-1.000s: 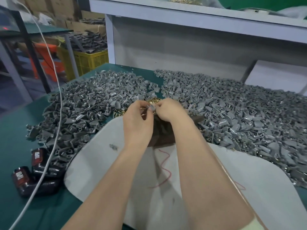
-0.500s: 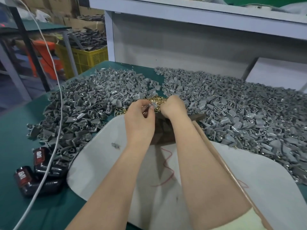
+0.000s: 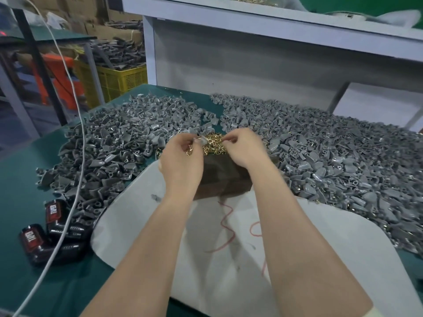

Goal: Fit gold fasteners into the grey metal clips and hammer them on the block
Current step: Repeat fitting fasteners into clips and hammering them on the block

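Green-topped bench (image 3: 20, 170). A pale grey shelf (image 3: 274, 26) runs over it on a square post (image 3: 150, 53), with a plain grey back panel (image 3: 251, 72) behind. To the left is a second table (image 3: 57, 36) with dark legs and a yellow crate (image 3: 123, 80) beyond it. Cardboard boxes (image 3: 96, 21) are stacked at the back. Floor (image 3: 13, 145) greyish. Light even, shadows soft.

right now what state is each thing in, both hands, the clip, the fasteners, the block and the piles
left hand, grips one grey clip, held off the block
right hand, fingertips pinch at the gold fasteners; piece too small to see
gold fasteners, loose heap at the block's far edge
block, flat on the white sheet, partly hidden by the hands
clip piles, loose, left and right of the hands
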